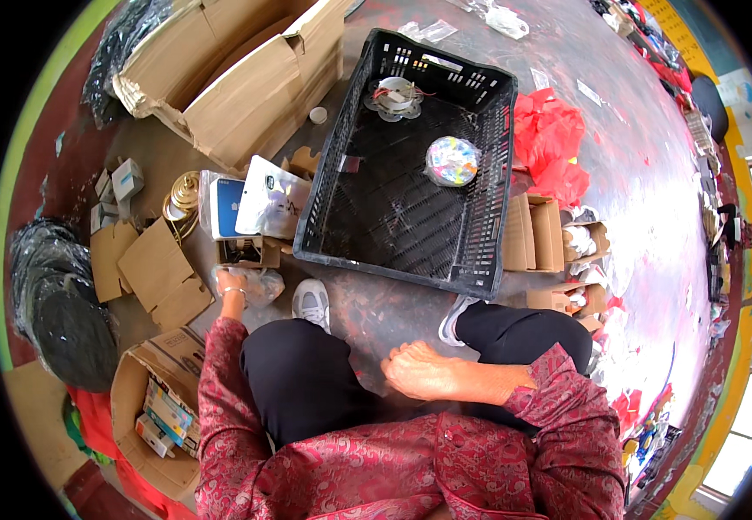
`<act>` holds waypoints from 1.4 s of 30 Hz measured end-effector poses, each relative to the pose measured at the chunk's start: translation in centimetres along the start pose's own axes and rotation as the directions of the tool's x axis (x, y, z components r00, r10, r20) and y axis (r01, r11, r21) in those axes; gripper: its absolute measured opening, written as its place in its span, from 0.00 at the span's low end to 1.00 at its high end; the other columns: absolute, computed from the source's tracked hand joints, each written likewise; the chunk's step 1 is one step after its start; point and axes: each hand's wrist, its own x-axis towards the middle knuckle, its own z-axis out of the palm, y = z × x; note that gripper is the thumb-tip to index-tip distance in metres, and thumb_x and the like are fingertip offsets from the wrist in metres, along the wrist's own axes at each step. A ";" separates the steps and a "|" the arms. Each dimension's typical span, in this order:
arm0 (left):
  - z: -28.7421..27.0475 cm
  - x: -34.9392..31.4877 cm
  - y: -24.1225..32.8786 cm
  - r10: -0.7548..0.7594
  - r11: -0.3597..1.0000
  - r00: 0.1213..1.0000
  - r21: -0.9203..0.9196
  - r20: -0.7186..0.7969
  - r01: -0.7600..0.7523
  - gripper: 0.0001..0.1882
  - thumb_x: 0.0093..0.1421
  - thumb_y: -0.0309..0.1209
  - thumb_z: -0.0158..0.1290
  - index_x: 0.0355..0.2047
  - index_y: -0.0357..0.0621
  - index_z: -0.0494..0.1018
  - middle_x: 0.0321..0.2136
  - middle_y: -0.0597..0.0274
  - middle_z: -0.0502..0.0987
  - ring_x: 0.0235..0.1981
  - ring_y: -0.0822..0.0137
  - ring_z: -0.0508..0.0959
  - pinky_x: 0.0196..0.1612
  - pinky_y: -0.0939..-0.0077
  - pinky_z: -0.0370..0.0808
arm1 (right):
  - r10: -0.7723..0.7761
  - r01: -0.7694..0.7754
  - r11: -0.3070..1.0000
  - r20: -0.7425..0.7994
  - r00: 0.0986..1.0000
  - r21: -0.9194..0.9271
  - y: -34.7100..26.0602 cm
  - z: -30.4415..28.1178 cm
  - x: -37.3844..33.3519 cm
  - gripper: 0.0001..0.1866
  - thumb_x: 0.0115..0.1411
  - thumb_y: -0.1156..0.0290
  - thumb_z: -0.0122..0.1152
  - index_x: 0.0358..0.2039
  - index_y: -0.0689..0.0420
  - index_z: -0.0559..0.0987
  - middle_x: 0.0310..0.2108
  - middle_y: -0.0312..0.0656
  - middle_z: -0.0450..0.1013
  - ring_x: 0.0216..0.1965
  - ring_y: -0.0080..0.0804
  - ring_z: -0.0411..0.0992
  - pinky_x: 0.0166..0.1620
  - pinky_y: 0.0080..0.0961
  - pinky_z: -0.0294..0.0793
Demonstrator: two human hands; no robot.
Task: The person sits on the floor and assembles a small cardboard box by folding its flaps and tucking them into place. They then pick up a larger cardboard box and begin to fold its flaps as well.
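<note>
My left hand [232,280] is closed on a clear plastic bag [263,287] beside my left shoe; its contents are too blurred to name. Just beyond it is a small open cardboard box [248,251], with a blue-and-white packet [227,208] and a white packet [270,201] above it. Over my lap, my right hand [417,370] is curled into a loose fist, with nothing showing in it. In front of my feet stands a black plastic crate [384,186]. It holds a round clear-wrapped bundle of colourful pieces [453,161] and a pale disc-shaped part with wires [396,98].
A large open carton [246,95] stands at the far left. Gold-coloured round pieces [182,195], cardboard flaps [161,269] and a carton of small boxes [155,407] lie left. Right of the crate are red plastic [549,139] and small brown boxes [533,234].
</note>
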 end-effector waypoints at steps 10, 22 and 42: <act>-0.3 -7.3 -0.9 0.149 0.944 0.989 -0.299 0.012 -0.138 0.52 0.39 0.31 0.63 0.58 0.41 0.40 0.41 0.40 0.70 0.42 0.46 0.72 0.48 0.62 0.66 | 0.033 -0.032 0.910 -0.003 0.999 -0.414 0.2 1.5 -1.1 0.07 0.44 0.69 0.52 0.20 0.59 0.74 0.19 0.44 0.70 0.22 0.33 0.70 0.23 0.31 0.63; -20.6 -12.8 11.2 0.354 0.634 0.926 -0.762 0.131 -0.135 0.10 0.54 0.32 0.48 0.23 0.39 0.73 0.22 0.63 0.74 0.23 0.75 0.70 0.24 0.82 0.63 | 0.130 -0.055 0.910 0.158 0.979 -0.411 -0.3 0.1 -0.1 0.11 0.51 0.67 0.50 0.27 0.52 0.81 0.28 0.38 0.76 0.31 0.36 0.75 0.30 0.45 0.69; -12.4 -29.8 25.4 0.736 0.053 0.235 0.293 0.635 -0.955 0.11 0.52 0.31 0.49 0.36 0.45 0.74 0.37 0.57 0.75 0.40 0.61 0.76 0.42 0.63 0.68 | 0.004 -0.072 0.864 -0.135 0.991 -0.499 3.0 0.1 -0.4 0.05 0.44 0.69 0.53 0.18 0.56 0.73 0.17 0.41 0.70 0.21 0.35 0.72 0.23 0.32 0.68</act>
